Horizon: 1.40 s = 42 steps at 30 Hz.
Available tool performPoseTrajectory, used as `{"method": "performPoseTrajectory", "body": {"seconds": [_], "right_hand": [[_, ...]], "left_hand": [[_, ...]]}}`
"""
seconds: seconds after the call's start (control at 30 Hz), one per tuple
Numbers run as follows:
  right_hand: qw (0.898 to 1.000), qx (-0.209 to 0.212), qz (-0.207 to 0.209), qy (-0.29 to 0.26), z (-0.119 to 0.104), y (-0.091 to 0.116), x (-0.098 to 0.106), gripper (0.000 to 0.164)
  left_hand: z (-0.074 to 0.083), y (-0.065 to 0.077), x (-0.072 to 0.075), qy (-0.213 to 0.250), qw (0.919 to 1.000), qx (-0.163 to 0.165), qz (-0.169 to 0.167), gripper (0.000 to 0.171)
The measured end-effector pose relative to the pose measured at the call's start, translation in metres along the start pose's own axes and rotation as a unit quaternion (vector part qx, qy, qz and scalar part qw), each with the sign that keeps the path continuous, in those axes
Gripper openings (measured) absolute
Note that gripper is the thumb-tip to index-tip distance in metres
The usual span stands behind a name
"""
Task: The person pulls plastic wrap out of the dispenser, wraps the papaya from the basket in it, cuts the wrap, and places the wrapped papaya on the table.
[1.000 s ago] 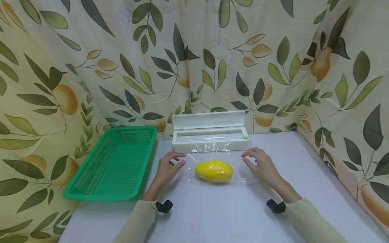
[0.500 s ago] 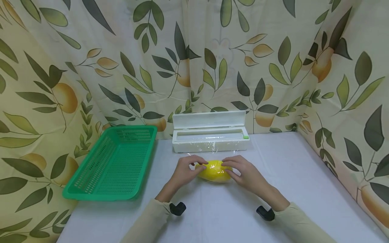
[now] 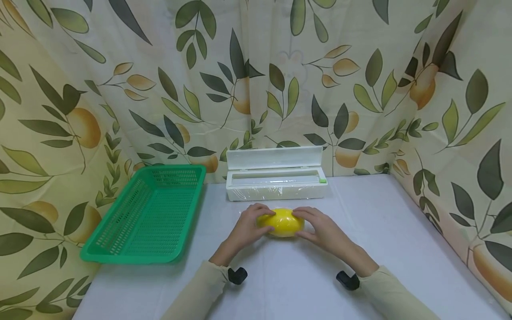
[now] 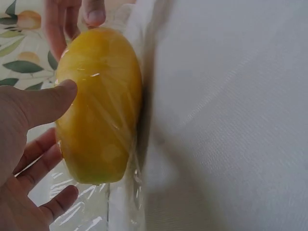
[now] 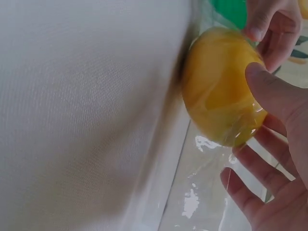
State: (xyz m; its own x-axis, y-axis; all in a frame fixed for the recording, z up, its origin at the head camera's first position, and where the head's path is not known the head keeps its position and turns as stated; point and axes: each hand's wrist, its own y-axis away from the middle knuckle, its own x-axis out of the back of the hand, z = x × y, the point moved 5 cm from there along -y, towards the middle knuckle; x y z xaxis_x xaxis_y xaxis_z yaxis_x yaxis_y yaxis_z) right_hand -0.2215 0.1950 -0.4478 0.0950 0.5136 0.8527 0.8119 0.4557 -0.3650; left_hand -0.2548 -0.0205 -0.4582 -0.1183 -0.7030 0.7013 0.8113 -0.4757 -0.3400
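A yellow, oblong, papaya-like fruit [image 3: 283,222] lies under clear plastic wrap in the middle of the table. In the left wrist view the fruit [image 4: 98,106] narrows to a greenish blunt end. My left hand [image 3: 252,223] grips its left end, thumb on the near side and fingers on the far side. From the other end my right hand [image 3: 324,229] holds it the same way. Loose wrap [image 5: 190,192] hangs past the fruit in the right wrist view. The fingertips behind the fruit are partly hidden.
Behind the fruit stands a long white wrap dispenser [image 3: 276,192] with its lid [image 3: 274,158] raised. A green slotted basket [image 3: 138,258] is at the left. A leaf-patterned curtain [image 3: 256,89] encloses the back and sides of the white-covered table [image 3: 276,289].
Both hands have come inward from beside the fruit and now grip its two ends. Since half a second ago the fruit has shifted slightly away and turned a little.
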Motion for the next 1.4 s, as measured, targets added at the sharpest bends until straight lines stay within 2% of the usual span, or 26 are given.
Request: {"method": "performPoseTrajectory", "body": {"seconds": [0.17,0.37,0.6,0.87,1.07,1.23,1.33,1.4], "right_hand": [[1.000,-0.014,-0.010,-0.012,0.006,-0.003,-0.002,0.063],[0.999,-0.019,-0.016,-0.045,0.014,-0.011,-0.003,0.059],[0.994,-0.040,-0.050,-0.084,0.026,-0.021,-0.001,0.057],[0.988,-0.042,-0.073,-0.130,0.039,-0.032,0.000,0.053],[0.983,-0.055,-0.095,-0.149,0.044,-0.040,-0.001,0.052],[0.982,-0.055,-0.097,-0.152,0.046,-0.042,-0.002,0.043],[0.985,-0.054,-0.086,-0.138,0.047,-0.042,-0.001,0.042],[0.988,-0.050,-0.076,-0.125,0.047,-0.042,-0.001,0.041]], "left_hand": [[-0.004,-0.004,-0.004,-0.026,0.9995,0.017,-0.008,0.045],[-0.008,-0.010,-0.004,-0.046,0.9983,0.027,-0.022,0.048],[-0.013,-0.019,-0.006,-0.061,0.9974,0.017,-0.036,0.046],[-0.018,-0.030,-0.004,-0.039,0.9986,0.014,-0.033,0.039],[-0.020,-0.034,-0.007,-0.056,0.9972,0.022,-0.043,0.030],[-0.022,-0.036,-0.008,-0.065,0.9970,0.021,-0.037,0.028],[-0.022,-0.036,-0.008,-0.071,0.9970,0.010,-0.028,0.027],[-0.020,-0.037,-0.007,-0.092,0.9956,0.000,-0.022,0.029]]}}
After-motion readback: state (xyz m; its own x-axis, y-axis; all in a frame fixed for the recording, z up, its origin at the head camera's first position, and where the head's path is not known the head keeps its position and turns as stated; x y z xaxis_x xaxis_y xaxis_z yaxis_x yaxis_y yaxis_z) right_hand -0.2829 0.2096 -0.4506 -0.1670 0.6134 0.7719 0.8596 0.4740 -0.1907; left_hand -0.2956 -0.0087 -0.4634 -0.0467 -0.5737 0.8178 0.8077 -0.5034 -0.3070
